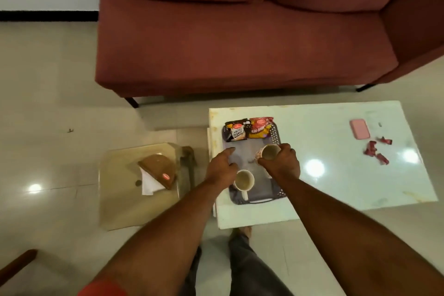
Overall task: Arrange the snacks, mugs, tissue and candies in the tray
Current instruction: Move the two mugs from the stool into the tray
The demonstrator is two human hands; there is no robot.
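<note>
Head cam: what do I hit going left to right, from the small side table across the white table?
tissue holder → left hand → standing mug → held mug, gripped by the right hand → candies

The tray [254,196] is grey with perforated sides. One snack packet [236,131] is black and white, the other packet [260,127] red and yellow. Red candies [374,151] lie beside a pink phone [359,129].
</note>
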